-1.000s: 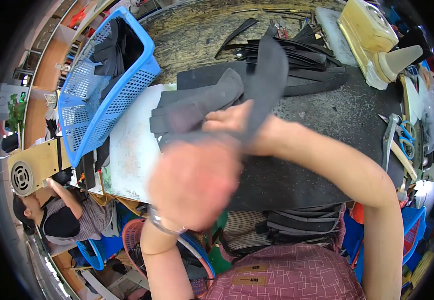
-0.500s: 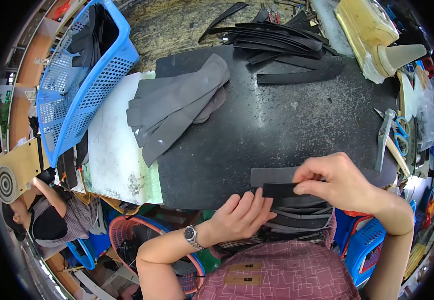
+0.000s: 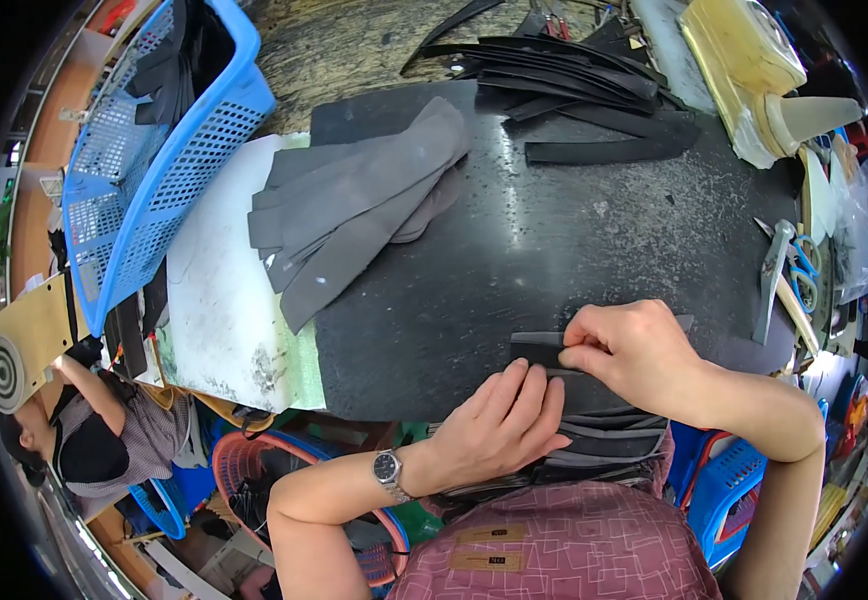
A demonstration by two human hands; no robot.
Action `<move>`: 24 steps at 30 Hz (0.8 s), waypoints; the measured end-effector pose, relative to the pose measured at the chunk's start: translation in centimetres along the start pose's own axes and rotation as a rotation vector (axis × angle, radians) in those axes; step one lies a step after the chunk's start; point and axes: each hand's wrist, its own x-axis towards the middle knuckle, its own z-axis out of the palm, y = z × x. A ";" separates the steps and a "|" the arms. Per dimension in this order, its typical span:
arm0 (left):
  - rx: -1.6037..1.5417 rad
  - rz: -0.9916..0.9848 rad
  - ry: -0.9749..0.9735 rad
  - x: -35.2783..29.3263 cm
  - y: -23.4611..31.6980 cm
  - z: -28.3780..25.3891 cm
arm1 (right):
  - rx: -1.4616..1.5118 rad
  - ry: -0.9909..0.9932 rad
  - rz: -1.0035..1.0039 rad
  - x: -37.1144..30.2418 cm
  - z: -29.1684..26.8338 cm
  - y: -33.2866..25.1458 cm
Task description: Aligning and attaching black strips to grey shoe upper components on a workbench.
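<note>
At the near edge of a black work board (image 3: 404, 370), my right hand (image 3: 639, 350) pinches a dark strip (image 3: 534, 342) between thumb and forefinger. The strip lies along the board's edge, and part of it is hidden under that hand. My left hand (image 3: 499, 420) rests beside the strip's left end, its fingers stretched and its thumb apart, the fingertips touching the edge there. Just below both hands, on my lap, lies a stack of dark grey strips (image 3: 609, 440). A fan of wider grey pieces (image 3: 354, 210) spreads over the board's left part.
Black strips (image 3: 564, 80) are heaped at the back. On the right lie blue-handled scissors (image 3: 804, 270), a hammer (image 3: 776, 270) and a yellowish container with a cone spout (image 3: 744, 60). A blue basket (image 3: 154, 190) stands left; a red basket (image 3: 244, 460) sits below. Another person (image 3: 114, 430) works at far left.
My right hand has moved slightly left and up with the dark strip, which now lies on the board over the lighter one. The fingers of my left hand have shifted right a little.
</note>
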 end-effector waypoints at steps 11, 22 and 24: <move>0.115 0.105 -0.270 4.4 -1.3 -1.3 | 0.093 0.015 0.229 -2.7 -3.1 3.3; 0.051 0.182 -0.322 5.9 -1.3 -1.0 | -0.587 0.199 0.052 -5.0 -5.0 7.3; 0.134 0.245 -0.258 4.9 -1.1 -0.4 | -0.525 0.250 0.020 -4.3 -6.4 8.3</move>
